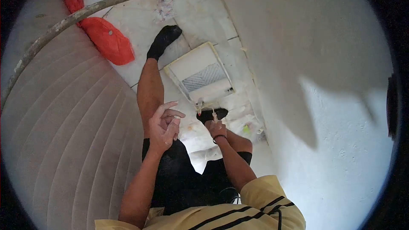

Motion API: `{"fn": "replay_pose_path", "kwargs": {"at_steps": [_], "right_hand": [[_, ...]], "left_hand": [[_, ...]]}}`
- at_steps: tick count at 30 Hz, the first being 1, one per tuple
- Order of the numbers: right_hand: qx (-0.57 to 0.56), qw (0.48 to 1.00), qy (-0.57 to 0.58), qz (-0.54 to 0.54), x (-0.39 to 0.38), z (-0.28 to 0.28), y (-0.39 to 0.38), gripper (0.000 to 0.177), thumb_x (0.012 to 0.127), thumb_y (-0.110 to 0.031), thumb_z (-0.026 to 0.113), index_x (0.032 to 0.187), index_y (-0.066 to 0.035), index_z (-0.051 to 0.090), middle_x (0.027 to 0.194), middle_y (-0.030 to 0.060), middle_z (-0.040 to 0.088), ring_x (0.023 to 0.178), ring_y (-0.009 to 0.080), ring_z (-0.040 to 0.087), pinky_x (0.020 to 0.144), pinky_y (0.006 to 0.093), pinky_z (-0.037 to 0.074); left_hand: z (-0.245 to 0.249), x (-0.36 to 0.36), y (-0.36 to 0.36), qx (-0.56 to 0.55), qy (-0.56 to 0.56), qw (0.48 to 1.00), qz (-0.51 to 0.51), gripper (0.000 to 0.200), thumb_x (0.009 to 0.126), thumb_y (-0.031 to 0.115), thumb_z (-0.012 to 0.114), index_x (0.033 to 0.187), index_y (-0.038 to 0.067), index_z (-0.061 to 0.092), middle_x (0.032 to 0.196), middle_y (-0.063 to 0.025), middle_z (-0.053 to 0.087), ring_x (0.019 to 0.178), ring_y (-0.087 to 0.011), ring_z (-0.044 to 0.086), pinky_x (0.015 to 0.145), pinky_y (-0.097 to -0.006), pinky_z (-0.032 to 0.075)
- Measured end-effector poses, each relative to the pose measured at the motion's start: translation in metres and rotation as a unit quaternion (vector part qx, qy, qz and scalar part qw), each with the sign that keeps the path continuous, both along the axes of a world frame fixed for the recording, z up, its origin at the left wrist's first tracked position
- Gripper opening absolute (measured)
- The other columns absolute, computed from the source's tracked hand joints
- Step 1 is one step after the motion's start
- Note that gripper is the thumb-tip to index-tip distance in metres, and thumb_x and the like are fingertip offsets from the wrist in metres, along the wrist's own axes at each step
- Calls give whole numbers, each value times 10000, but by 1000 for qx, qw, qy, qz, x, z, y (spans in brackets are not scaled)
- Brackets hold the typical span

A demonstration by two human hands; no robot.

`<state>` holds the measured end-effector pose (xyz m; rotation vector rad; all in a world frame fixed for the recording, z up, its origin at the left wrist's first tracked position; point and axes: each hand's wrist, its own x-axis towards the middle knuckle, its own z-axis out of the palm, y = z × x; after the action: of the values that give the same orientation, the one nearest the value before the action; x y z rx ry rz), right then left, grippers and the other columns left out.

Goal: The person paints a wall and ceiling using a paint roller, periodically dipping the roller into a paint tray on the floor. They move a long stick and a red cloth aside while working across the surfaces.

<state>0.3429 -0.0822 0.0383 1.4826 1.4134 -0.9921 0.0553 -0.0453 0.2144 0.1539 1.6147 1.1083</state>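
Observation:
My left hand (164, 128) is raised above my left leg, its fingers apart and slightly curled, with nothing in it and whitish dust on the fingers. Lower down, my right hand (217, 129), with a dark band at the wrist, is closed around the handle of a paint roller frame (214, 114). The frame rises towards a paint tray (198, 60) on the floor. In the tray lies a pale roller (211, 90), beside a grey ridged slope. The join between frame and roller is hard to make out.
A grey padded surface (81, 140) fills the left side. Red cloth (110, 40) lies on the tiled floor, below a long curved stick (98, 6). A pale wall (341, 119) stands at the right. My feet in black socks flank the tray.

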Motion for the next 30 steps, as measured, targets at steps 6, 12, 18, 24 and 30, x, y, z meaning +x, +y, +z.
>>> {"fn": "replay_pose_path", "kwargs": {"at_steps": [6, 12, 18, 24, 30], "right_hand": [[15, 999, 31, 12, -10, -34, -5, 499, 915, -440, 461, 1004, 42, 550, 962, 302, 619, 905, 426, 625, 799, 482, 509], [57, 979, 160, 108, -51, 16, 34, 532, 921, -432, 452, 1114, 56, 541, 1010, 309, 610, 957, 450, 600, 822, 500, 506], [-106, 941, 164, 276, 24, 108, 59, 450, 956, -409, 347, 1017, -74, 643, 977, 209, 666, 849, 364, 656, 686, 476, 533], [-171, 951, 105, -235, 83, 197, 62, 435, 900, -444, 488, 787, -45, 618, 627, 115, 589, 526, 269, 576, 454, 396, 437], [-6, 838, 75, -541, 46, 345, 55, 423, 927, -379, 523, 787, 12, 600, 537, 73, 518, 414, 206, 493, 378, 360, 396]], "left_hand": [[-3, 5, -2, 7, 5, 1000, -4, 443, 898, 235, 558, 1233, -37, 457, 902, -150, 637, 451, -65, 474, 385, -206, 400], [0, 7, 0, 17, 0, 999, 27, 362, 889, 107, 576, 1206, -45, 489, 888, -137, 635, 496, -57, 492, 409, -197, 392], [-6, -1, -2, 5, 29, 999, -15, 315, 885, 145, 604, 1165, 13, 546, 852, -85, 631, 544, -82, 527, 423, -226, 414], [-16, 7, 38, -5, 195, 936, -292, 281, 836, 247, 657, 1031, 45, 643, 867, -159, 663, 653, -241, 642, 593, -342, 516], [60, 24, 95, 13, 107, 828, -551, 378, 786, 361, 687, 983, 38, 673, 955, -190, 672, 858, -308, 660, 784, -394, 512]]}}
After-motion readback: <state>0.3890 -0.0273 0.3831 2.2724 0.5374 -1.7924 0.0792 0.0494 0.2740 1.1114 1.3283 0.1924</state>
